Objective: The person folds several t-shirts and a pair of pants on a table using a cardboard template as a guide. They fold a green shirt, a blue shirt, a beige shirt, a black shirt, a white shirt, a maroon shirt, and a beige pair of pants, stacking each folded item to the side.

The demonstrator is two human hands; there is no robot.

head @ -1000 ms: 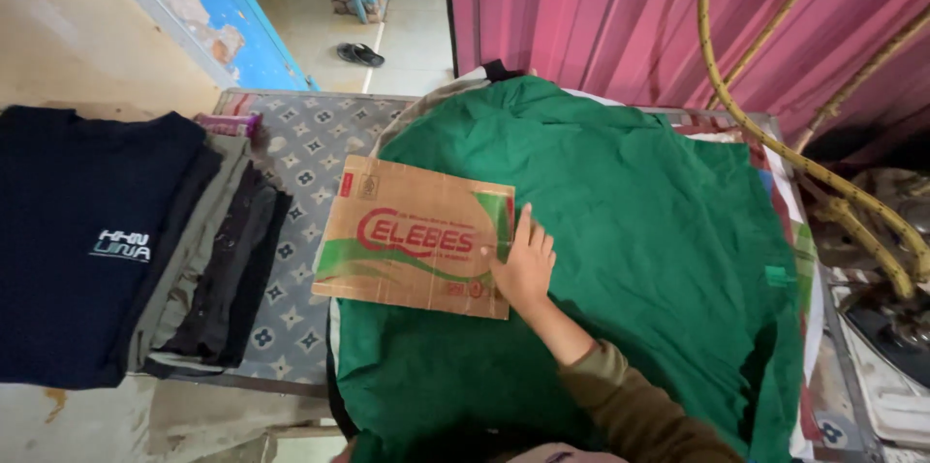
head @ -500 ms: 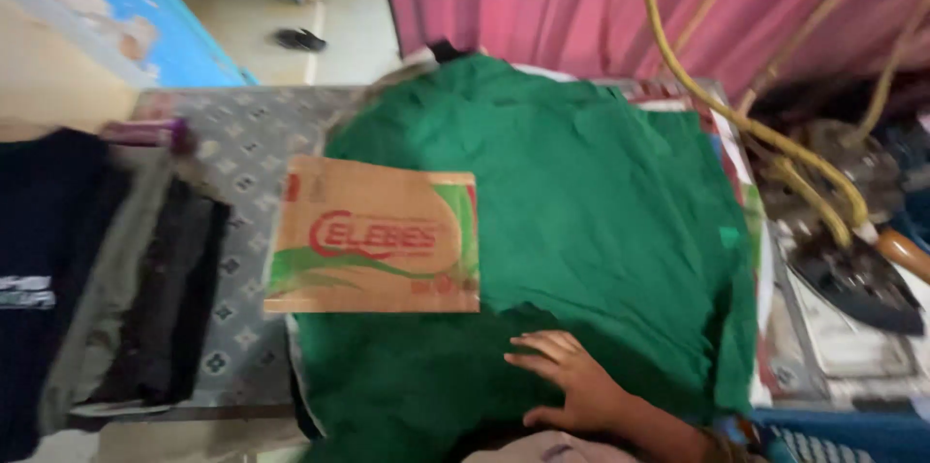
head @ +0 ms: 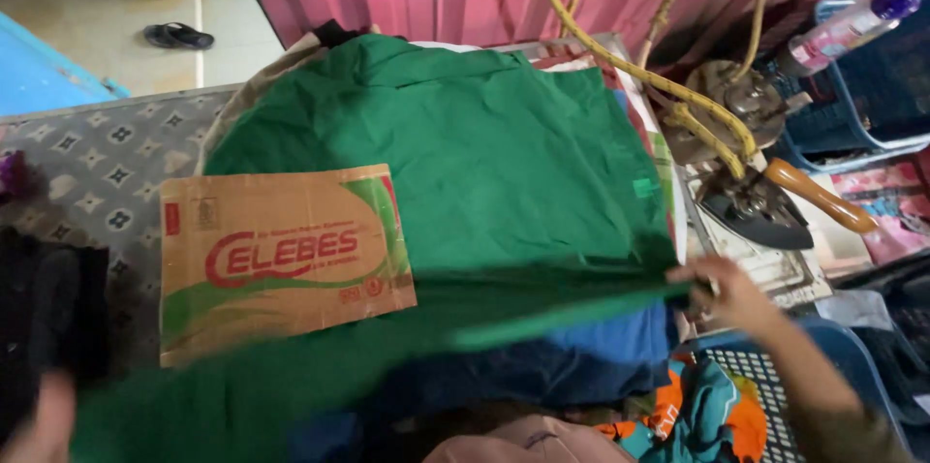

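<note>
A large green garment (head: 494, 163) lies spread over the table, with a flat piece of brown cardboard (head: 281, 255) on its left part. My right hand (head: 727, 293) grips the garment's near right edge and lifts it, so the lower hem rises off a blue cloth (head: 581, 356) beneath. My left hand (head: 39, 424) shows blurred at the bottom left corner, at the garment's near left edge; its grip cannot be made out.
A clothes iron (head: 775, 206) with a wooden handle rests on the right, with a yellow cord (head: 620, 56) running up from it. Dark folded clothes (head: 53, 308) lie at the left. A blue basket (head: 785, 376) stands at the bottom right, and a plastic bottle (head: 848, 27) is at the top right.
My right hand left the cardboard, moved to the garment's right edge and lifted it. The view shifted to the right, bringing the iron and basket into sight.
</note>
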